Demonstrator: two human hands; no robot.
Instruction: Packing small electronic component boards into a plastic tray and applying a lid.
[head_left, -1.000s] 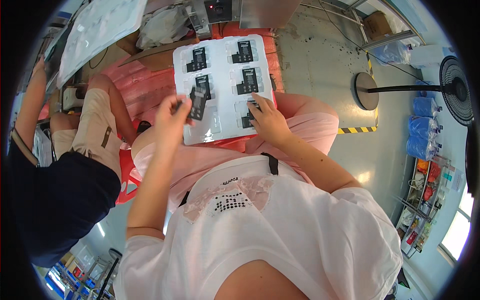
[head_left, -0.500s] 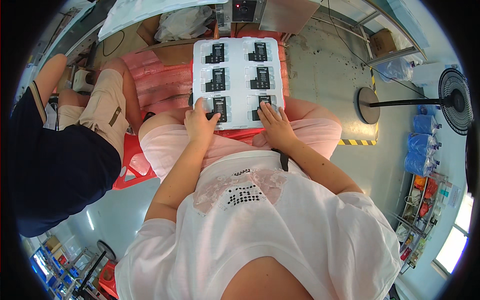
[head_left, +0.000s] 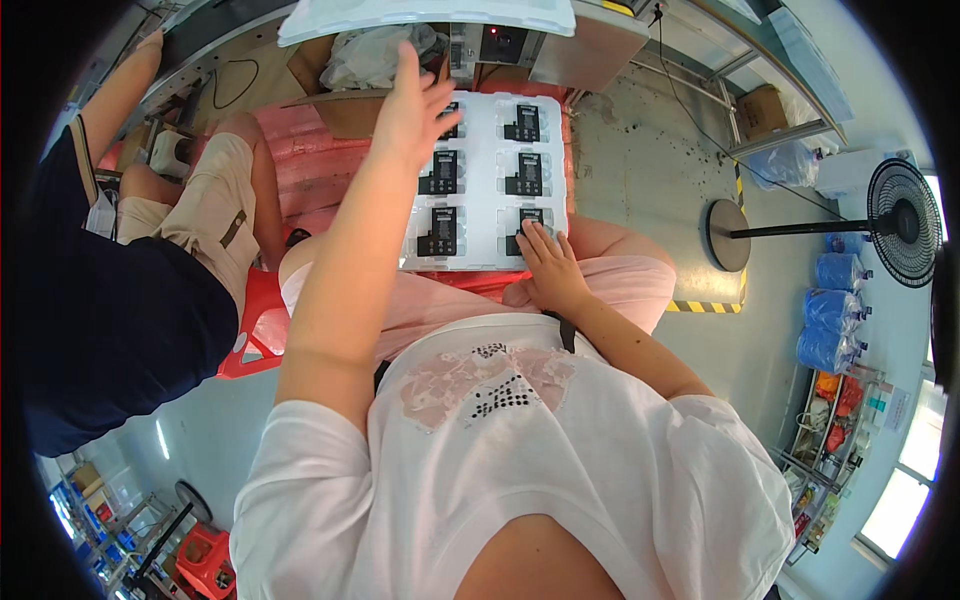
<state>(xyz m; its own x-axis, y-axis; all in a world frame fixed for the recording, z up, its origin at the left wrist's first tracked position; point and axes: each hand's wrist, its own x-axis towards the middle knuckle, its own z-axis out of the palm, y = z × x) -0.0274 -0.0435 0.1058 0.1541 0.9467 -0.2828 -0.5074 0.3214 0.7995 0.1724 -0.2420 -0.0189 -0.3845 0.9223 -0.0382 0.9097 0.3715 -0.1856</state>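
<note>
A white plastic tray lies across my lap. Flat black batteries sit in its recesses, several of them, in two columns. My left hand is raised over the tray's far left corner, its fingers spread and holding nothing; it partly covers the farthest battery on that side. My right hand rests at the near right corner, fingers stretched flat over the lower part of a battery. A second pale tray juts over the bench edge ahead of my left hand.
To my left sits a person in dark top and beige shorts, one arm toward the bench. Clear plastic bags lie under the bench. A standing fan with a round base is at the right. Red wrapped material lies below the tray.
My left hand has left the tray's near left battery and swung up and forward toward the bench. My right hand stays on the near right corner. The view has shifted slightly.
</note>
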